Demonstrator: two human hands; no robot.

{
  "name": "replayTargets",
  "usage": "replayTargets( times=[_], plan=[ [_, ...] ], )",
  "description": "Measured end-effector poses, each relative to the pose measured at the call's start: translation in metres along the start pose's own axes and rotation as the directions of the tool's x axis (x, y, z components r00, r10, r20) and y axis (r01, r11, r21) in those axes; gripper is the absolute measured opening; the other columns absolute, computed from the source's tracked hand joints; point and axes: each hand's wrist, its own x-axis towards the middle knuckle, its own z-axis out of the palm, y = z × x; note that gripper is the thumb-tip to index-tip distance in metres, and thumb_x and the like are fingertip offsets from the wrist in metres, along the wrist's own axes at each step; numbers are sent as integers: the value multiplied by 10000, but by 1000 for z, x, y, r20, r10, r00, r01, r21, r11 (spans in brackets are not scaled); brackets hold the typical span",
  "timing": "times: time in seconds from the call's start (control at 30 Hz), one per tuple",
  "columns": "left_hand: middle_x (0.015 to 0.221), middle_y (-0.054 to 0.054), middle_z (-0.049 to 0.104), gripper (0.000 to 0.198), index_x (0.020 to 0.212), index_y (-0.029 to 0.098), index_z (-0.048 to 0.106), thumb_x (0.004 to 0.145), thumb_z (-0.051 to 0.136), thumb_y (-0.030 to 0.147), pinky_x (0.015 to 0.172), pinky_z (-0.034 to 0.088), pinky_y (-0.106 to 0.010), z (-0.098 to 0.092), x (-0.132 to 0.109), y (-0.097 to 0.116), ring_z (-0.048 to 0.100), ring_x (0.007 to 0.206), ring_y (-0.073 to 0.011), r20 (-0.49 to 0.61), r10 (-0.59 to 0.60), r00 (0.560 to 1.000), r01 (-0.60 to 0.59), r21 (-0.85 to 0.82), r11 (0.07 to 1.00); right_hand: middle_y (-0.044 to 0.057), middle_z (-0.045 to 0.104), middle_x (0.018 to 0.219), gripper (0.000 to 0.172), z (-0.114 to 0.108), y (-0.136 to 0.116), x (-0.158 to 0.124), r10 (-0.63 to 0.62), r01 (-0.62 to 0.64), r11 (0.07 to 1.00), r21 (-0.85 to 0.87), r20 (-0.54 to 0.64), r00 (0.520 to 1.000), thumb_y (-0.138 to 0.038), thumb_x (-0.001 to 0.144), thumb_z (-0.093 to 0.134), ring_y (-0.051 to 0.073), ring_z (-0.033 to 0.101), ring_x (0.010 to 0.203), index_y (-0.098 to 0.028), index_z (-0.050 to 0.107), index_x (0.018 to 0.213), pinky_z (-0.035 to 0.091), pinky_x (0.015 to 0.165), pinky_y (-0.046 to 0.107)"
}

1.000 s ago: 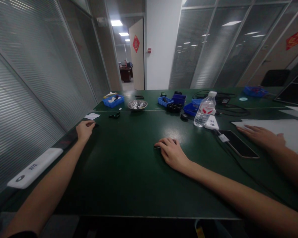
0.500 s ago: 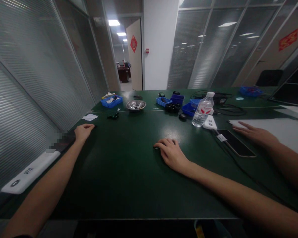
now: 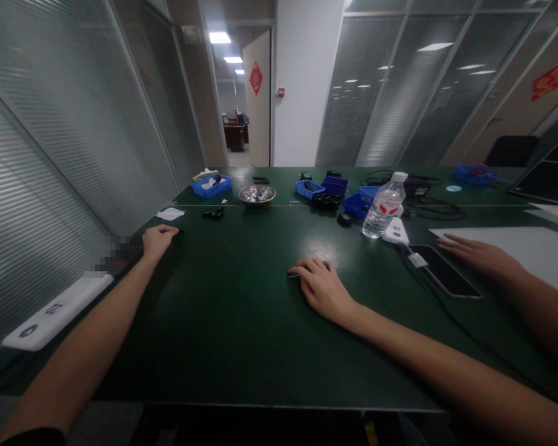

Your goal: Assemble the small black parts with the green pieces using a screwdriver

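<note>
Dark item point(image 3: 181, 231) at left hand point(image 3: 157, 240) seems unidentifiably small

So a tiny dark piece point(image 3: 180, 231) is being pinched near the left edge of the worktop point(image 3: 232, 334), too small to make out its shape. Then a thin shiny sliver point(image 3: 294, 276) is held low, mostly covered, well in from the left and near edges.

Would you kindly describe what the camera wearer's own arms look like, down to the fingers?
The left arm is bare up to a black sleeve edge low in the picture. The right arm is bare as far as it shows, no sleeve in view. I see no gloves, watch or cables.
</note>
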Motion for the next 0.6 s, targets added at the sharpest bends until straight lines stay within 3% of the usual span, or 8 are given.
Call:
replayTargets(
  times=[0.6],
  plan=[
    [994,-84,788,182,891,187,809,746,756,283,916,544,-342,1,7,1,717,952,-275,44,-75,996,71,78,994,98,609,1291,372,2,-3,-5,0,1,1000,-21,6,1000,-159,994,458,280,530,1195,-283,603,1314,369,1028,515]
  ],
)
